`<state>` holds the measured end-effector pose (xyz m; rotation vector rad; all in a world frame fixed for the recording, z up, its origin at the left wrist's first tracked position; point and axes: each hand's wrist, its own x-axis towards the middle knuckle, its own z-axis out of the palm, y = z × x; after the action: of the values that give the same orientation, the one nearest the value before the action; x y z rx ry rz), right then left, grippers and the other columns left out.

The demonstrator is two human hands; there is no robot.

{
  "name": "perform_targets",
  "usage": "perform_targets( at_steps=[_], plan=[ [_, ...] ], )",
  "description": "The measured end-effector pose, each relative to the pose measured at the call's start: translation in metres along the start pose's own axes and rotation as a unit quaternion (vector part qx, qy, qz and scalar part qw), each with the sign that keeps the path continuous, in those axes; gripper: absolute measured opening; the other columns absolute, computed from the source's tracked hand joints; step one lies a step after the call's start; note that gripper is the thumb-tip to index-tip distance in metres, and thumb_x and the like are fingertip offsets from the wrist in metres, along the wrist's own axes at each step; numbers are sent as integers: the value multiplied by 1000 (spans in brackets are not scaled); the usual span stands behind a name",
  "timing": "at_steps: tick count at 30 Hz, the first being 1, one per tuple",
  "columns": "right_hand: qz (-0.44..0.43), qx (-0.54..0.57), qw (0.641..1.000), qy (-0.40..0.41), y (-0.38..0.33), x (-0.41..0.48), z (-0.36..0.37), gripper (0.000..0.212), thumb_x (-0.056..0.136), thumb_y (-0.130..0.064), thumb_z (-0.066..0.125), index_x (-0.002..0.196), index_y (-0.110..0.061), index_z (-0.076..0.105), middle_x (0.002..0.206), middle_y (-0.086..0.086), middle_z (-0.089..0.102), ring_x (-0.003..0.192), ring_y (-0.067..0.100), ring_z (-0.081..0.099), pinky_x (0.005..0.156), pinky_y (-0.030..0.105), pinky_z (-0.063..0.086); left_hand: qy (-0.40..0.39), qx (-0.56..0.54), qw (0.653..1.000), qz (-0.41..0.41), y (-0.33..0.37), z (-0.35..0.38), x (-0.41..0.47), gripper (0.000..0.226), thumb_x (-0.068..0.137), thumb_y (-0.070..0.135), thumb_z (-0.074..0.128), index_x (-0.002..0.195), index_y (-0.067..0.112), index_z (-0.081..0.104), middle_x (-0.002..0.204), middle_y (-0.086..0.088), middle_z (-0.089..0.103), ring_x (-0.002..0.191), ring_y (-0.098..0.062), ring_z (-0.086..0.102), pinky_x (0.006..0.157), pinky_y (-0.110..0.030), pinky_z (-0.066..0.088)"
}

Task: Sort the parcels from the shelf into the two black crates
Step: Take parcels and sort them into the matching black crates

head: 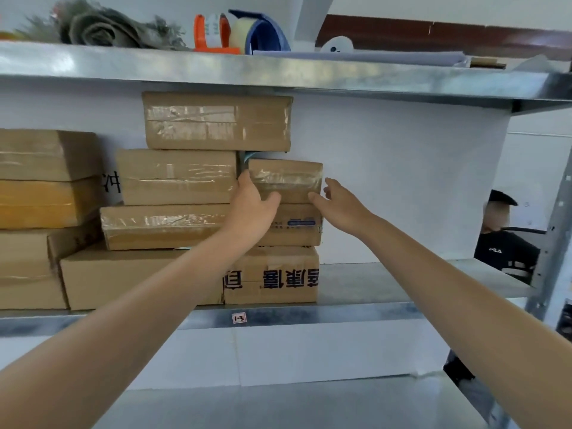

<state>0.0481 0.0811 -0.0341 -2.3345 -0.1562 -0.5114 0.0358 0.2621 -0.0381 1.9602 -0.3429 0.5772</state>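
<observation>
While both black crates lie out of view, the job looks barely begun: the grey metal shelf [356, 317] across the middle of the frame carries many parcels, and none can be seen sorted. The left hand [252, 205] grips the small brown cardboard parcel [286, 181] at the centre of the frame, fingers curled round its left edge and thumb pressed on its front face. The right hand [339, 202] is spread wide and holds nothing; whether its thumb touches the parcel's lower right corner I cannot tell. That parcel sits on a flat brown box with a blue label [297, 233], just beside a wider taped box [178, 176] and partly under the long top box [216, 120]. All are matt cardboard, square-edged, banded with glossy, wrinkled clear tape. An orange-yellow parcel [34, 202] at the left edge looks smoother. Lifting out the gripped parcel is probably the step in hand.
</observation>
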Motion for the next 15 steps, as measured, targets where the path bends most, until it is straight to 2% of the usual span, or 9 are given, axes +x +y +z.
perform_targets(
  at_steps=[1, 2, 4, 7, 11, 13, 15],
  plan=[
    [-6, 5, 1000, -3, 0, 5, 0, 69, 101, -46, 43, 156, -11, 18, 159, 8, 30, 143, 23, 33, 115, 36, 31, 2, 1, 1000, -10, 1, 1, 2, 70, 99, 25, 52, 156, 12, 15, 151, -1, 34, 118, -8, 52, 85, -3, 33],
    [-14, 12, 1000, -4, 0, 8, 0, 64, 101, -44, 44, 153, -11, 25, 154, 8, 38, 136, 22, 41, 109, 34, 36, 4, 2, 1000, -24, 2, 3, 3, 71, 99, 26, 53, 157, 11, 14, 155, -3, 31, 135, -18, 42, 97, -14, 31],
    [-31, 33, 999, -1, 1, 12, -1, 51, 102, -39, 45, 143, -12, 38, 140, 5, 51, 116, 17, 50, 93, 29, 40, 9, 0, 999, -43, 3, 6, 4, 72, 99, 27, 53, 157, 11, 14, 159, -6, 28, 143, -22, 31, 107, -28, 29],
    [-55, 34, 998, 14, 9, 14, -5, 40, 102, -36, 47, 133, -12, 43, 128, 5, 55, 105, 15, 51, 84, 27, 39, 28, -8, 999, -46, 3, 14, 5, 66, 98, 23, 54, 155, 14, 23, 151, -5, 39, 134, -19, 41, 99, -27, 35],
    [-90, 23, 995, 38, 22, 13, -20, 43, 101, -36, 48, 136, -12, 43, 130, 6, 51, 113, 18, 51, 89, 27, 39, 54, -40, 997, -38, 12, 31, -4, 53, 96, 19, 56, 146, 16, 38, 141, -1, 46, 129, -16, 45, 96, -24, 35],
    [-95, 28, 994, 45, 27, 9, -31, 44, 100, -38, 47, 137, -13, 43, 131, 5, 51, 115, 18, 51, 93, 27, 39, 57, -54, 996, -38, 18, 41, -10, 38, 96, 17, 56, 132, 18, 45, 123, 8, 54, 112, -4, 52, 92, -16, 38],
    [-97, 31, 993, 54, 34, 4, -42, 45, 100, -39, 47, 137, -13, 44, 131, 5, 51, 116, 18, 51, 92, 27, 39, 58, -64, 996, -36, 27, 49, -16, 26, 97, 14, 56, 117, 26, 44, 99, 21, 51, 88, 8, 50, 70, -5, 35]
  ],
)
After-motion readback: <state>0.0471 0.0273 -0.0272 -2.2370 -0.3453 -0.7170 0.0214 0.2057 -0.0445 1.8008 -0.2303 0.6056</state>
